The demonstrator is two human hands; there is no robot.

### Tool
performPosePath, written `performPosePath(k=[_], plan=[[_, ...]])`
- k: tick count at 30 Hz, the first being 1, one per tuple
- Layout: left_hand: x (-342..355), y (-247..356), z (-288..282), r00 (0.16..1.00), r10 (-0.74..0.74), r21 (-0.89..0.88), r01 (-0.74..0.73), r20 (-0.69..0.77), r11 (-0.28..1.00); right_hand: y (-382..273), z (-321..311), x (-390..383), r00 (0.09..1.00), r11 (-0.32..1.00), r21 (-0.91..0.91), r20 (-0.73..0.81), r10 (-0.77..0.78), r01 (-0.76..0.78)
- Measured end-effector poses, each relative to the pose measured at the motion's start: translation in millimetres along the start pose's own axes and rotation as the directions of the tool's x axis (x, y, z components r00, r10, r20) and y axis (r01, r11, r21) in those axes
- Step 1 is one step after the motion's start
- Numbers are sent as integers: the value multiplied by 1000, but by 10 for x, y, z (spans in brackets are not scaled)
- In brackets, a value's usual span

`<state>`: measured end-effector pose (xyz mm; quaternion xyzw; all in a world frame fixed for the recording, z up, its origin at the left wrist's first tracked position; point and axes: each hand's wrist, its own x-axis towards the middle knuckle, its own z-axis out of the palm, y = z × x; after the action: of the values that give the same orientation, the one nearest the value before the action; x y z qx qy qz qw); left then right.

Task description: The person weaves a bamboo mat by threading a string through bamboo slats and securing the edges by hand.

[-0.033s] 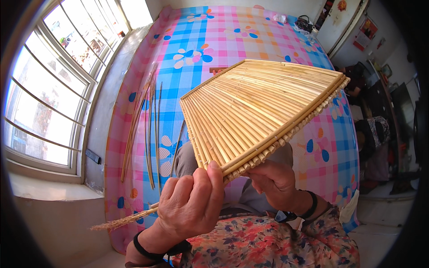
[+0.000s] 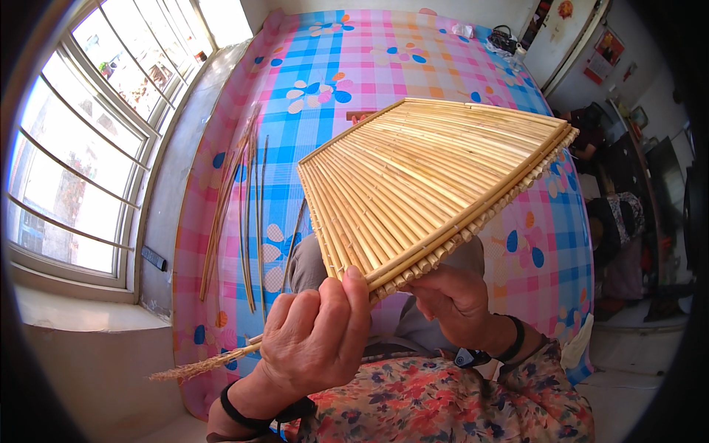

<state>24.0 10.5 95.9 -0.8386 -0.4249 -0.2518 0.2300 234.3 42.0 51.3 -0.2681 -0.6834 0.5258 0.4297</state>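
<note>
A tilted panel of straw-coloured stalks laid side by side [image 2: 436, 181] is lifted before me, bound along its rim by thicker stalks. At its near left corner my left hand [image 2: 317, 332] is closed, thumb and fingers pinching the edge. A stalk with a feathery, frayed end [image 2: 199, 367] pokes out leftward from behind that hand; whether the palm grips it is hidden. Beneath the near rim, where cut stalk ends form a row, my right hand [image 2: 450, 292] supports the panel. Its fingers curl under and are partly hidden.
Several loose long stalks [image 2: 225, 214] lie left of the panel on a checked, flowered sheet [image 2: 317, 59]. A barred window [image 2: 81, 170] and a sill with a dark remote-like object [image 2: 153, 258] are at the left. A black bag [image 2: 502, 38] sits at the far right corner.
</note>
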Motion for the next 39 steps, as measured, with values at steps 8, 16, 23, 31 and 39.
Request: performPosePath(k=[8, 16, 23, 31, 39], plan=[[-8, 8, -11, 1000, -2, -11, 2, 22, 1000, -51, 33, 42, 1000, 1000, -8, 12, 1, -1], [-34, 5, 15, 1000, -9, -6, 9, 5, 1000, -47, 11, 56, 999, 1000, -16, 32, 3, -2], [-53, 11, 66, 999, -26, 38, 26, -26, 999, -101, -79, 244, 947, 797, -518, 100, -304, 311], [-16, -14, 119, 993, -92, 9, 93, -76, 996, -56, -231, 435, 875, 720, -500, 233, -425, 482], [42, -69, 65, 989, -135, 16, 136, -62, 991, -41, -278, 403, 889, 661, -595, 265, -374, 456]])
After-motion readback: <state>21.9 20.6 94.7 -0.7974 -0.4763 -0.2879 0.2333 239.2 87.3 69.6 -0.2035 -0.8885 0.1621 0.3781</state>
